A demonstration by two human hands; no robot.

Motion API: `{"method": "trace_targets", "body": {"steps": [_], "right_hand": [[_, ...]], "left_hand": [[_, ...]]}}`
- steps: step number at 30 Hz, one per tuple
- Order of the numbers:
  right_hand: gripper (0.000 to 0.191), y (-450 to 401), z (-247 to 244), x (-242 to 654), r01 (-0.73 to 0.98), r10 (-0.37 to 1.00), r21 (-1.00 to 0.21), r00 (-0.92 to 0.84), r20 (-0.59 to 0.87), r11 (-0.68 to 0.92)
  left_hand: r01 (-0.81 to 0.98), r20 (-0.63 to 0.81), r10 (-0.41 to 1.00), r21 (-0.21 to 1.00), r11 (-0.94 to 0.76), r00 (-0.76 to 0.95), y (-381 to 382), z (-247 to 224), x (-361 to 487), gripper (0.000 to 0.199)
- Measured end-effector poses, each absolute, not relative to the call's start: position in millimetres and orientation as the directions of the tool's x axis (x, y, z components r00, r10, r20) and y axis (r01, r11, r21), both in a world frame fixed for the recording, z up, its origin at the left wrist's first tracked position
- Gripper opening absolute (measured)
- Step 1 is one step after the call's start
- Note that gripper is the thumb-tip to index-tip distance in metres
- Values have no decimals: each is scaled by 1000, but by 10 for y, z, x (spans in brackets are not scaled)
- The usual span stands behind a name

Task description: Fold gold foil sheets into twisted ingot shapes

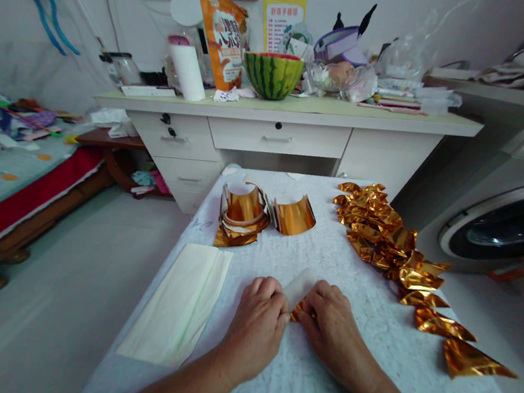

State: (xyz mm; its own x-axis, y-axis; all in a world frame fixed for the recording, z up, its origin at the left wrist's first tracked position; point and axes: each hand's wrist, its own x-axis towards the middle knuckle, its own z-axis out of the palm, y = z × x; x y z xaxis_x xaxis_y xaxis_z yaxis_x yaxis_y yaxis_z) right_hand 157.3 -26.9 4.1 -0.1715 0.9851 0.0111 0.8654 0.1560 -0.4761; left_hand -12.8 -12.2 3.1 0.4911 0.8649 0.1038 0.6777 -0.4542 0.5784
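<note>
Close together over the table (237,375), my left hand (260,317) and my right hand (334,327) have their fingers curled on a small sheet of gold foil paper (295,310). A whitish translucent piece (301,285) sticks out between the hands, beyond the foil. My fingers hide most of the sheet. Left of my left hand lies a flat stack of pale thin paper (178,308). Farther back rest a curled stack of gold foil sheets (243,213) and a smaller curled stack (294,215). Folded gold foil pieces (383,233) run in a long heap along the table's right side.
A white desk (275,136) with drawers stands behind the table, bearing a halved watermelon (273,78), an orange snack bag (222,41) and a white roll (188,72). To the right is a washing machine (511,192). A bed (12,168) with a wooden frame stands at left.
</note>
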Motion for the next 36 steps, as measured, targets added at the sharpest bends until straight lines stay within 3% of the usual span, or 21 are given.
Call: {"method": "trace_targets", "body": {"steps": [17,31,36], "right_hand": [[17,-259,26,1559,892,987,-430,-162,-19,138],[17,-242,53,1541,903,987,-412,-153,-48,120],[8,-247,10,1554,892,990,-434,-138,-5,123]], "left_hand": [[678,81,865,587,-443,496,-126,60,-160,11],[765,35,887,490,-418,461,-139,78,-84,6],[770,36,903,510,-385,428,-148,46,-61,9]]}}
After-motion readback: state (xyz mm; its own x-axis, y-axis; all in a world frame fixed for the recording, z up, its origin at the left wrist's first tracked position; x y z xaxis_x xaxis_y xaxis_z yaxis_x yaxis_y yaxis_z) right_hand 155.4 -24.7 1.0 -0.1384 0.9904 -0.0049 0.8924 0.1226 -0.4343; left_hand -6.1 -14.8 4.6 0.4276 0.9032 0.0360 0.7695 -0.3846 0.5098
